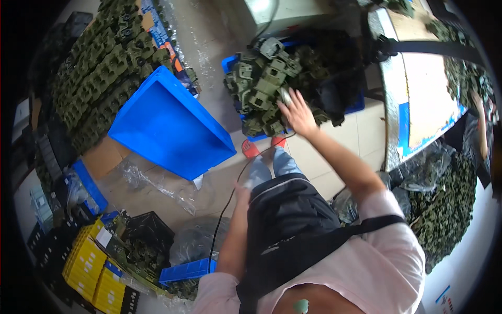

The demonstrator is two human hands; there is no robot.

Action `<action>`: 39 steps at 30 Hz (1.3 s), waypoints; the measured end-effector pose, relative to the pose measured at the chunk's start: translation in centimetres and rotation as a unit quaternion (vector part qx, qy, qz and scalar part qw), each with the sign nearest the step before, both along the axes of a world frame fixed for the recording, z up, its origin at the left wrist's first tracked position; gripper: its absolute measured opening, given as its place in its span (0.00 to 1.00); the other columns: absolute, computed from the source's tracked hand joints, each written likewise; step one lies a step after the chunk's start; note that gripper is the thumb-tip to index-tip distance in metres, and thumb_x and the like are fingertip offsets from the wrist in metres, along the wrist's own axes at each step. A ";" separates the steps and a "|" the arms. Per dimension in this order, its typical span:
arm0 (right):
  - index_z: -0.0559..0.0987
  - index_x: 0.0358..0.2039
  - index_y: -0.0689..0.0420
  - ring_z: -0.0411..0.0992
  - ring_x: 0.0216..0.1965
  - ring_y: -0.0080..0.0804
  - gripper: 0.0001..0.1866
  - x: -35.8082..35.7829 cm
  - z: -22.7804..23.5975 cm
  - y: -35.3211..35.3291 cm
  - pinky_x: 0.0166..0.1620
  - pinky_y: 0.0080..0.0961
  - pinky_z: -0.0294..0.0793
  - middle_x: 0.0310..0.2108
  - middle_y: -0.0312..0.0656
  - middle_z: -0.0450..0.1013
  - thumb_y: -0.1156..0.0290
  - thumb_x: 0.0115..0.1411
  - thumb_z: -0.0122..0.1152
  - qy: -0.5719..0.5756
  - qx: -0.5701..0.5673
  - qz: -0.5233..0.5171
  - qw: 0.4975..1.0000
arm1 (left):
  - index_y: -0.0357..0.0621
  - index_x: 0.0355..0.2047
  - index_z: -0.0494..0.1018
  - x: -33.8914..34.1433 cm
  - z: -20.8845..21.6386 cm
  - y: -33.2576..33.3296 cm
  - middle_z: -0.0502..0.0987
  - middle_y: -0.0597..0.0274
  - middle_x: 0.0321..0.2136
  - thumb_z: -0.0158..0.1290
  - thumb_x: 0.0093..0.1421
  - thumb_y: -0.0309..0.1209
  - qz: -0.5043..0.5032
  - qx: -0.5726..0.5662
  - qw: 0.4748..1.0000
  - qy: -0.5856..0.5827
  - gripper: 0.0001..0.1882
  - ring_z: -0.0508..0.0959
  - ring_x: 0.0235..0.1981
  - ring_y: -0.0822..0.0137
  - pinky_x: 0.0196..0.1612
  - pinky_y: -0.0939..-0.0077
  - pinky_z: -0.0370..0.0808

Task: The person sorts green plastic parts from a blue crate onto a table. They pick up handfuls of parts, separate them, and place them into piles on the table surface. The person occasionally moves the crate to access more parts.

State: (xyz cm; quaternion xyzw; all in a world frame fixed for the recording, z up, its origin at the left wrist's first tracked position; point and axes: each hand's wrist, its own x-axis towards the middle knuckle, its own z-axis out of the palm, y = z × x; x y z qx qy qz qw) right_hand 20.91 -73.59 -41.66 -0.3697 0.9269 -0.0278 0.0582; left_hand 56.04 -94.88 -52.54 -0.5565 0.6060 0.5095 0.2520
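My right hand (pixel 300 112) reaches over a pile of olive-green moulded plastic parts (pixel 269 86) heaped in a blue crate (pixel 227 64). Its fingers are stretched out and apart at the near side of the heap. A small pale, shiny thing (pixel 286 96) shows by the fingertips; I cannot make out what it is or whether the hand touches it. My left hand (pixel 243 192) hangs low beside my left thigh, smeared by motion, so its fingers cannot be read. A thin black cord (pixel 225 212) runs past it toward the heap.
An upright-walled blue bin (pixel 172 125) stands to the left, with rows of green parts (pixel 104 78) behind it. Yellow crates (pixel 86 259) are at the lower left. A white-topped table (pixel 426 94) and another person's arm (pixel 482 125) are on the right, near more green parts (pixel 444 214).
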 end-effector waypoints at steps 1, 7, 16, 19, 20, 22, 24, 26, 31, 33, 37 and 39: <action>0.66 0.51 0.54 0.53 0.59 0.49 0.22 -2.4 -0.2 0.6 0.63 0.43 0.40 0.50 0.56 0.62 0.66 0.54 0.43 0.037 0.052 -0.018 0.998 | 0.46 0.60 0.50 0.9 0.4 -0.4 0.58 0.54 0.55 0.45 0.59 0.41 0.074 -0.034 0.996 0.046 0.31 0.59 0.57 0.60 0.57 0.67 0.56; 0.74 0.36 0.56 0.65 0.46 0.39 0.15 -2.8 0.3 8.9 0.61 0.50 0.41 0.38 0.45 0.70 0.64 0.53 0.44 0.101 0.098 0.016 0.990 | 0.37 0.58 0.54 2.0 5.1 -5.2 0.63 0.51 0.52 0.50 0.54 0.41 -0.084 0.176 0.980 0.032 0.35 0.61 0.57 0.56 0.59 0.67 0.54; 0.66 0.52 0.59 0.62 0.53 0.45 0.25 1.5 -4.8 18.1 0.55 0.35 0.59 0.54 0.51 0.62 0.59 0.56 0.51 -0.108 0.035 0.060 0.992 | 0.43 0.45 0.71 1.8 26.1 6.6 0.76 0.57 0.38 0.42 0.45 0.16 0.062 0.225 0.952 0.198 0.25 0.75 0.29 0.67 0.34 0.77 0.71; 0.59 0.57 0.62 0.58 0.55 0.48 0.32 11.5 2.8 8.7 0.58 0.36 0.54 0.54 0.52 0.61 0.72 0.50 0.52 -0.491 -0.235 0.138 0.827 | 0.38 0.48 0.68 4.5 22.3 10.5 0.73 0.57 0.45 0.40 0.48 0.16 0.089 0.317 0.873 0.359 0.24 0.74 0.36 0.65 0.38 0.77 0.71; 0.58 0.58 0.58 0.56 0.56 0.52 0.38 15.0 7.4 5.2 0.59 0.39 0.53 0.53 0.54 0.61 0.78 0.43 0.56 -0.361 -0.157 0.323 0.861 | 0.36 0.49 0.66 6.3 20.3 11.0 0.71 0.57 0.47 0.40 0.51 0.17 0.043 0.338 0.857 0.387 0.23 0.74 0.39 0.65 0.40 0.77 0.71; 0.63 0.53 0.60 0.56 0.57 0.50 0.32 20.9 10.5 0.2 0.58 0.37 0.55 0.54 0.53 0.60 0.83 0.43 0.53 -0.382 -0.068 0.430 0.815 | 0.39 0.46 0.68 11.7 15.9 11.4 0.73 0.60 0.45 0.41 0.55 0.26 0.192 0.330 0.841 0.383 0.18 0.73 0.37 0.67 0.38 0.73 0.71; 0.69 0.48 0.59 0.60 0.55 0.48 0.26 24.9 13.1 -4.5 0.56 0.36 0.59 0.51 0.51 0.65 0.85 0.44 0.49 -0.462 -0.040 0.459 0.758 | 0.41 0.41 0.69 20.4 10.4 13.3 0.73 0.59 0.41 0.41 0.58 0.35 0.480 0.239 0.794 0.287 0.15 0.73 0.35 0.66 0.37 0.67 0.71; 0.72 0.44 0.59 0.65 0.51 0.46 0.24 29.8 15.3 -8.7 0.54 0.35 0.62 0.45 0.49 0.70 0.85 0.43 0.47 -0.488 -0.061 0.465 0.736 | 0.43 0.44 0.66 35.3 3.3 19.7 0.71 0.61 0.37 0.38 0.62 0.40 0.773 0.000 0.615 0.152 0.17 0.71 0.33 0.64 0.40 0.67 0.71; 0.73 0.42 0.58 0.72 0.41 0.42 0.16 44.4 16.6 -22.8 0.42 0.31 0.71 0.39 0.46 0.73 0.77 0.50 0.53 -0.473 -0.032 0.370 0.799 | 0.41 0.42 0.66 58.5 12.9 11.3 0.71 0.50 0.35 0.50 0.53 0.32 0.541 -0.604 0.377 -0.447 0.16 0.72 0.36 0.49 0.38 0.54 0.68; 0.72 0.43 0.58 0.72 0.38 0.29 0.16 51.2 11.9 -27.0 0.36 0.24 0.71 0.40 0.40 0.73 0.80 0.52 0.52 -0.540 -0.049 0.356 0.761 | 0.41 0.43 0.66 64.3 17.9 6.9 0.72 0.51 0.34 0.50 0.54 0.34 0.664 -0.556 0.427 -0.259 0.17 0.73 0.33 0.53 0.37 0.58 0.68; 0.66 0.53 0.51 0.65 0.49 0.43 0.31 66.7 6.2 -28.2 0.49 0.35 0.66 0.52 0.44 0.64 0.74 0.45 0.60 -0.507 -0.025 0.419 0.753 | 0.39 0.46 0.66 83.4 16.2 8.1 0.72 0.53 0.36 0.49 0.56 0.37 0.694 -0.473 0.542 0.002 0.20 0.73 0.33 0.58 0.42 0.65 0.69; 0.58 0.58 0.53 0.53 0.59 0.45 0.36 71.6 8.6 -27.2 0.58 0.39 0.55 0.57 0.49 0.57 0.65 0.46 0.58 -0.502 0.029 0.337 0.796 | 0.36 0.47 0.66 87.5 14.7 10.0 0.72 0.51 0.40 0.47 0.57 0.38 0.716 -0.354 0.597 0.072 0.21 0.73 0.37 0.58 0.44 0.65 0.70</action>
